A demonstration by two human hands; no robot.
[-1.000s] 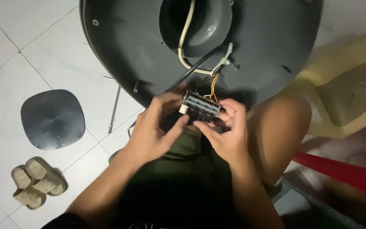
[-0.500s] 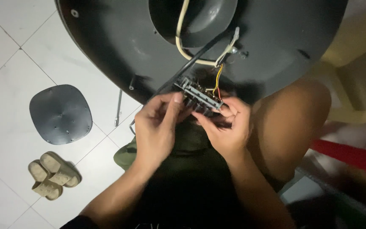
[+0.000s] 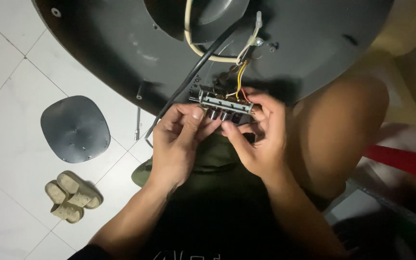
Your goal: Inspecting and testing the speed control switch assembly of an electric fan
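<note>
Both hands closed on a small metal switch block (image 3: 225,103), held over the lap just below the rim of a big dark round base (image 3: 121,53). Left hand (image 3: 179,144) pinching the block's left end, thumb on its lower edge by the row of round buttons. Right hand (image 3: 261,137) wrapped around the right end, thumb pressed up under the buttons, fingers curled behind. Block roughly level, slightly tilted down to the right. Yellow, red and white wires (image 3: 240,77) running from the block's top up to the base. Black cable (image 3: 188,84) crossing the base diagonally, passing just left of the block. Cream cable (image 3: 191,33) looping out of the base's centre opening. On the white tiled floor (image 3: 6,72): dark oval cover plate (image 3: 75,127) to the left, thin metal tool (image 3: 137,124) between plate and base, pair of beige sandals (image 3: 71,195) nearer the left knee. Red bar (image 3: 403,161) at right, blurred.
</note>
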